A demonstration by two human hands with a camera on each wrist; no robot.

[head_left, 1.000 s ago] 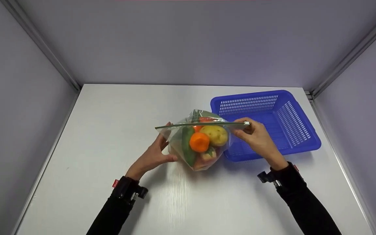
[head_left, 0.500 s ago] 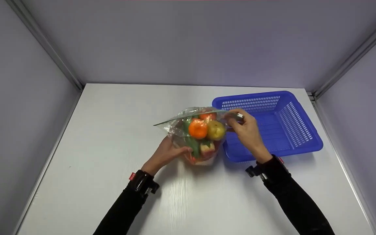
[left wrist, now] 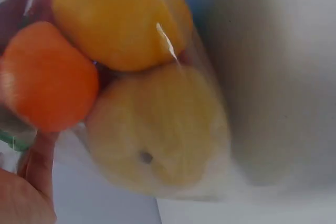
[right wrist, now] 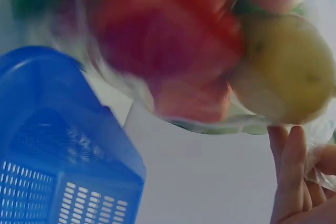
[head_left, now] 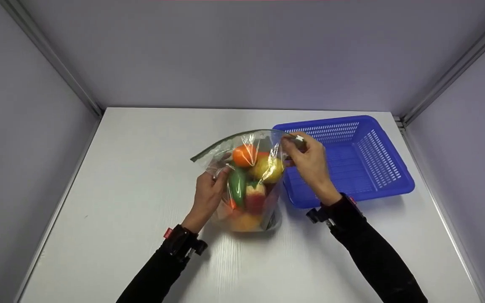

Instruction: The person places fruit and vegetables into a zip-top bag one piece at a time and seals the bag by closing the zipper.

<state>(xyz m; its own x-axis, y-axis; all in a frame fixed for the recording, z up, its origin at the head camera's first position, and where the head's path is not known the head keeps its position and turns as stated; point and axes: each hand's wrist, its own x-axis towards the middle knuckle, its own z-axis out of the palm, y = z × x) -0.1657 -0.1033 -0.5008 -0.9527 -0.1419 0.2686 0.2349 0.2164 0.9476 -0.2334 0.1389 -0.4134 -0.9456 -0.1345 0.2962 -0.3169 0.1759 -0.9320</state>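
A clear zip bag (head_left: 274, 202) full of fruit and vegetables is held between both hands over the table. My left hand (head_left: 206, 195) grips its left side, thumb in front. With my right hand (head_left: 310, 162) I pinch its upper right corner, beside the white slider (head_left: 299, 138). Through the film show an orange (head_left: 244, 156), a potato (head_left: 267, 169), a long green vegetable (head_left: 237, 185) and a red piece with a pale top (head_left: 255, 198). In the left wrist view, a pale yellow fruit (left wrist: 157, 129) lies at the bag's bottom. Blurred red pieces (right wrist: 163, 35) appear in the right wrist view.
A blue plastic basket (head_left: 394, 160) with slotted walls stands behind and right of the bag, its left edge partly hidden by the bag and right hand. Grey panels (head_left: 242, 54) enclose the white table (head_left: 141, 147) at the back and sides.
The bag has tipped so its front faces me, its green zip edge rising and bowing. My left hand has moved up its side; my right hand has shifted left and up with the corner.
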